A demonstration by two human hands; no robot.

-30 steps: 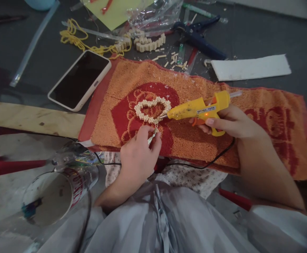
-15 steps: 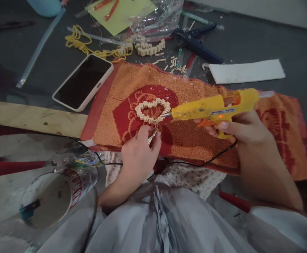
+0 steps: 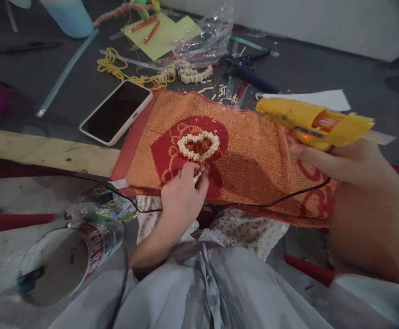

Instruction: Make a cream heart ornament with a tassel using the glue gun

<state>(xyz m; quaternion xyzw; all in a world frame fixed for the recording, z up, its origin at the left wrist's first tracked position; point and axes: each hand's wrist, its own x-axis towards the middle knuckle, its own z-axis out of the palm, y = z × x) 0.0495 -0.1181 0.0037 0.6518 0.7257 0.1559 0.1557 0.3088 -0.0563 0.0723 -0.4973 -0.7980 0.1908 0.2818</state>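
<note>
A heart-shaped ring of small pale beads (image 3: 198, 145) lies on an orange and red towel (image 3: 250, 155). My left hand (image 3: 182, 196) is closed just below the ring, pinching a small metal piece at its lower edge. My right hand (image 3: 350, 160) grips a yellow glue gun (image 3: 314, 122), lifted up and to the right, well away from the ring. Its black cord (image 3: 288, 196) trails over the towel's near edge.
A phone (image 3: 117, 112) lies left of the towel beside a wooden plank (image 3: 45, 153). Behind the towel are yellow cord (image 3: 115, 66), loose beads, blue pliers (image 3: 250, 71), plastic wrap and white card (image 3: 309, 98). A clear cup (image 3: 62, 260) lies on its side at lower left.
My right hand has pulled the glue gun away from the bead heart, up and to the right. My left hand has stayed pinched at the ring's lower edge.
</note>
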